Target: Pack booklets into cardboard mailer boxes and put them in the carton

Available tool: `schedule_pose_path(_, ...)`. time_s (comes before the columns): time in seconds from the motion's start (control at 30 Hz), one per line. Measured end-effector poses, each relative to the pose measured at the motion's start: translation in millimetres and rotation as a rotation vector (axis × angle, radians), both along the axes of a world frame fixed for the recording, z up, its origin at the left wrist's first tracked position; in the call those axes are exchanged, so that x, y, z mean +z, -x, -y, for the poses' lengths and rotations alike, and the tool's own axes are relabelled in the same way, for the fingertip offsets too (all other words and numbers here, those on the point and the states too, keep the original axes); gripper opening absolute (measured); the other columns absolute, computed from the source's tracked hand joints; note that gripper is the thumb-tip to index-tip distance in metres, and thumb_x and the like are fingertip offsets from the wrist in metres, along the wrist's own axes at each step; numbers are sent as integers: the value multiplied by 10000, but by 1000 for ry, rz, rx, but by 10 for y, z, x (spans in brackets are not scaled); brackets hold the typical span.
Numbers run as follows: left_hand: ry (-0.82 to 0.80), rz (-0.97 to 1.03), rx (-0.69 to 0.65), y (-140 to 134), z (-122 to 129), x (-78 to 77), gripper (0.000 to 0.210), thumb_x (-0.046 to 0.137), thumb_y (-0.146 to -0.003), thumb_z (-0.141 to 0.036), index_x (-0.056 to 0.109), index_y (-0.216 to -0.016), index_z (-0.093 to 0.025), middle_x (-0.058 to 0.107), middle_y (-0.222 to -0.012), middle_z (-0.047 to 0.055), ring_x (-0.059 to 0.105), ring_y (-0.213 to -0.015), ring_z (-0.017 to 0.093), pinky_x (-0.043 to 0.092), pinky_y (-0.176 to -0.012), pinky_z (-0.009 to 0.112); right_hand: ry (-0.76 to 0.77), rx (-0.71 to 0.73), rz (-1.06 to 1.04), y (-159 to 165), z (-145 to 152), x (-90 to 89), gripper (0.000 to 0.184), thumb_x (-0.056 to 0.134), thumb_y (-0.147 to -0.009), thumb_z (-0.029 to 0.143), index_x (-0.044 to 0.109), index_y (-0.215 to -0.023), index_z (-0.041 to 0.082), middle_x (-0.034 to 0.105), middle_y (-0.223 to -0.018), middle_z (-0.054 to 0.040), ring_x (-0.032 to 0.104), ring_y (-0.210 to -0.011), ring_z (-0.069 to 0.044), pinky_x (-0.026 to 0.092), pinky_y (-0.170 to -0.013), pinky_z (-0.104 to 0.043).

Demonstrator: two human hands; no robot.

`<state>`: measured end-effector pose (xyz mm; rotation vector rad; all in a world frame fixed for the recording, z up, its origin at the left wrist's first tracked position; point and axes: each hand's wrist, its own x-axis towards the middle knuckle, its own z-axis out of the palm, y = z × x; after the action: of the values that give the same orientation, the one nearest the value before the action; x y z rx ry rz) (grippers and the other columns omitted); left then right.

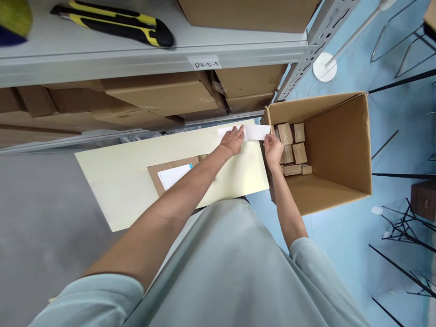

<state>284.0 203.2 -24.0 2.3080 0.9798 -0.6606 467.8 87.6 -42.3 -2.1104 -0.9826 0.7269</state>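
A white paper strip (pixel 258 132) lies across the far right part of a pale yellow board (pixel 129 156), its right end reaching the edge of a large cardboard box. My left hand (pixel 233 140) rests on the strip's left part with its fingers stretched out flat. At the strip's right end, my right hand (pixel 273 149) pinches the corner between thumb and fingers. Nearer my left forearm, a flat brown cardboard package (pixel 155 173) with a white label (pixel 173 175) sits on the board, partly hidden by the arm.
The open cardboard box (pixel 337 141) on the right holds several small brown boxes (pixel 299 153). Above the board runs a grey metal shelf (pixel 102 63) bearing a yellow-black utility knife (pixel 116 22). Cartons (pixel 160 95) fill the level below. A white stand base (pixel 324 67) and black poles are on the blue floor.
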Motion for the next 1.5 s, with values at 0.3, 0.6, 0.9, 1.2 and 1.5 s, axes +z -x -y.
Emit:
schedule_pose_path(0.3,55,-34,17,-52,-84,26,993,759,-890,-240,332,-1776,-99,122,-1902,173,199,-1740,436,306,-1384,504,45,-77,-3,71,50,-1,278,620,-1049,345,846,-1134,208,870,-1028,-98,834,-926,-278,635,-946,-419)
schedule_pose_path(0.6,100,-3,55,-4,-86,-32,977,754,-880,-218,355,-1762,-90,83,-1905,167,155,-1758,401,298,-1398,476,-14,-314,-22,233,527,245,353,575,-1070,404,816,-1147,158,858,-1034,-107,835,-858,-250,651,-893,-384)
schedule_pose_path(0.9,213,650,555,564,404,534,275,605,-967,-265,828,-1121,-212,836,-1291,87,782,-1224,263,580,-1159,396,-189,-94,91,876,915,854,464,581,-1079,519,742,-1398,223,839,-1107,-91,781,-855,-195,667,-853,-350)
schedule_pose_path(1.2,648,989,1239,2214,1267,1347,611,832,-811,-770,789,-997,-190,841,-989,113,824,-946,272,669,-947,433,-263,386,144,2020,1230,1211,248,605,-1067,377,834,-1002,307,847,-1170,-101,816,-900,-240,674,-789,-380)
schedule_pose_path(1.5,565,1063,1514,3172,1787,1330,619,919,-705,-729,797,-966,-181,830,-964,82,791,-904,234,670,-911,413,-214,697,242,2836,1294,1363,274,571,-1056,301,825,-956,315,838,-1267,-58,813,-922,-240,678,-797,-378)
